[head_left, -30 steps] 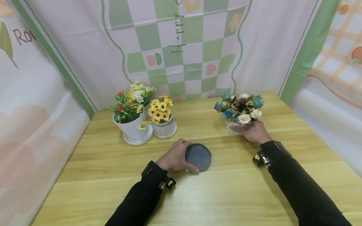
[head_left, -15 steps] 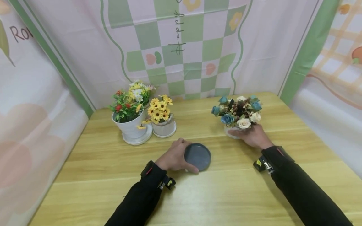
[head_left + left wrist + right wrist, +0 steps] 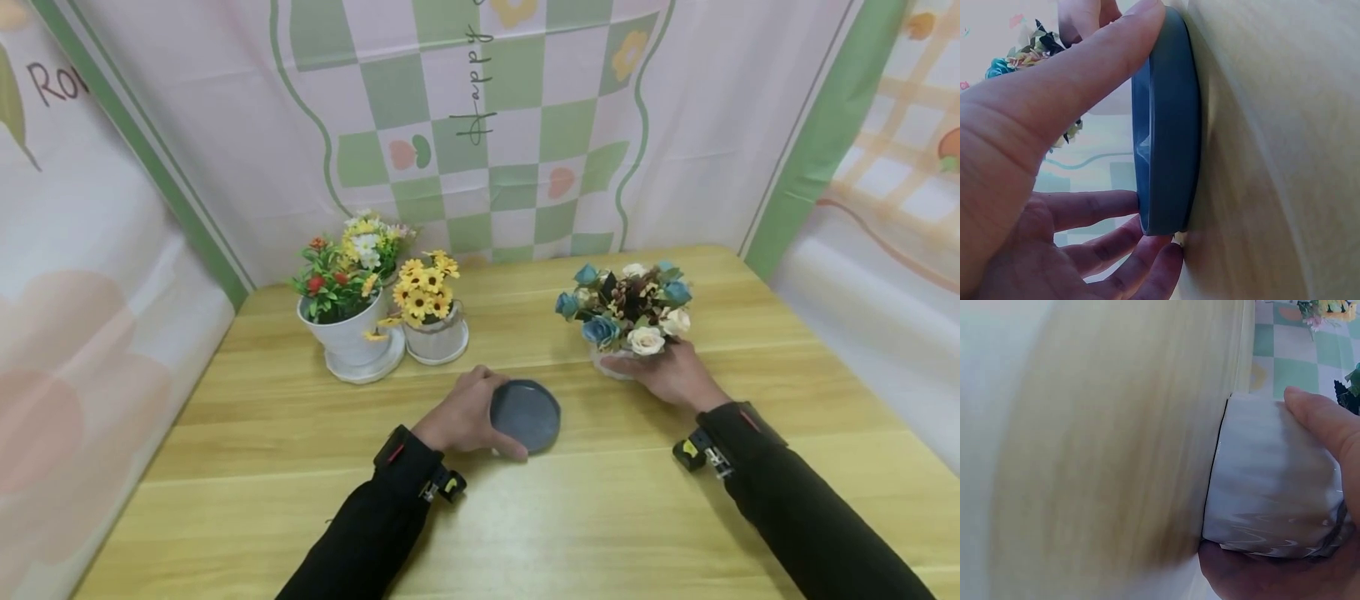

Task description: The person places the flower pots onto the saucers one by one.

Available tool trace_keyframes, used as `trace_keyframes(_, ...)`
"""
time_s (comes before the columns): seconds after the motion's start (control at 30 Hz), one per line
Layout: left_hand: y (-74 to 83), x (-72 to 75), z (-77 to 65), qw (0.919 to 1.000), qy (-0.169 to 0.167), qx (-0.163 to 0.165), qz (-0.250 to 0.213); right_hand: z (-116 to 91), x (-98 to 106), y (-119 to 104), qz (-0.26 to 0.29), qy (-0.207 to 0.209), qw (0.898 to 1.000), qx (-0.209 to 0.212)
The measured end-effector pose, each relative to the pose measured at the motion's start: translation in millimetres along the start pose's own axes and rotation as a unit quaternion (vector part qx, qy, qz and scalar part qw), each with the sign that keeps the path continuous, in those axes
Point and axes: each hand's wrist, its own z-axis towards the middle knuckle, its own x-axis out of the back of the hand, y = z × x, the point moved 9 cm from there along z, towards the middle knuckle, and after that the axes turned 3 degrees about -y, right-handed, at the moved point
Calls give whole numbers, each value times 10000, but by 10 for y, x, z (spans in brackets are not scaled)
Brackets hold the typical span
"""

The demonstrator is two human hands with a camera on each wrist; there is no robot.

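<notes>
My left hand [image 3: 463, 417] grips the rim of a dark grey, shallow plant saucer [image 3: 529, 417] at the middle of the table. In the left wrist view, the thumb lies on one side of the saucer [image 3: 1175, 131] and the fingers on the other. Farther right, my right hand [image 3: 671, 373] holds a white flowerpot [image 3: 609, 367] of blue and cream artificial roses [image 3: 633, 310]. In the right wrist view, thumb and fingers wrap the pot's [image 3: 1266, 475] glossy ribbed side, its base close to the tabletop. Whether the base touches the wood I cannot tell.
Back left on the wooden table [image 3: 225, 433] stand a white pot of red flowers [image 3: 337, 321] on a saucer, a pot of yellow daisies [image 3: 433, 333] on a saucer, and white-and-yellow flowers [image 3: 367, 246] behind. A printed curtain [image 3: 517, 200] hangs at the back edge.
My right hand has moved the pot of roses a little left and toward me. The left hand and the grey saucer have stayed in place.
</notes>
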Motion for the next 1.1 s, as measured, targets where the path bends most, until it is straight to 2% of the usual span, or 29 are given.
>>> trace_keyframes(0.33, -9, 5, 2, 10000, -3, 3, -44, -83, -41, -93, 92, 62, 9998, 147)
trace_keyframes(0.77, -9, 10, 3, 9999, 4, -32, -103, -174, -69, -262, 261, 420, 9953, 837)
trace_keyframes(1.1, -6, 7, 0, 9999, -14, -37, -149, -261, -126, -342, 167, 409, 9949, 910)
